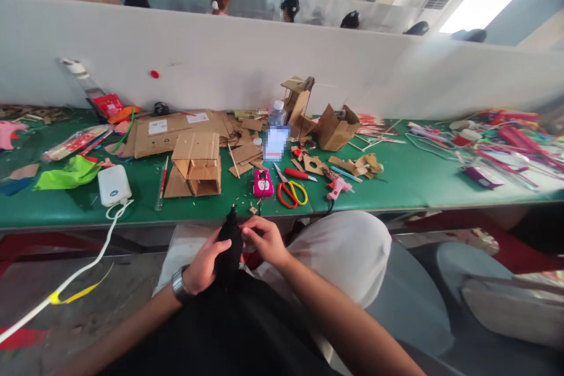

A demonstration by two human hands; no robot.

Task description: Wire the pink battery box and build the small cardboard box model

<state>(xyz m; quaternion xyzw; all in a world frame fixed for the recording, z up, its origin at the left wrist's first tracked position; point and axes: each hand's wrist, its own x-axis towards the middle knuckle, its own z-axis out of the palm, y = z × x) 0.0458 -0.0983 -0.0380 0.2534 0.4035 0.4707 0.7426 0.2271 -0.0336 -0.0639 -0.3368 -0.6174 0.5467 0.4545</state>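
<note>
My left hand (203, 265), with a metal-banded watch at its wrist, is wrapped round a dark, cloth-like black bundle (231, 241) above my lap. The bundle narrows to a tip near the table edge; its exact kind does not show. My right hand (268, 239) is closed in a pinch at the bundle's right side, thumb against fingers. Whatever lies between those fingertips is too small or hidden to make out. Beyond the hands, on the green table (238, 202), lie a pink box with a face print (263, 183) and scissors with red and yellow handles (292, 194).
A cardboard box structure (196, 164) stands left of the pink box. Rightward are a red-handled knife (300, 174) and a pink glue gun (338, 185). A white power bank (114, 185) trails a cable at left. Cardboard scraps (247, 155) and a white partition (220, 53) are behind.
</note>
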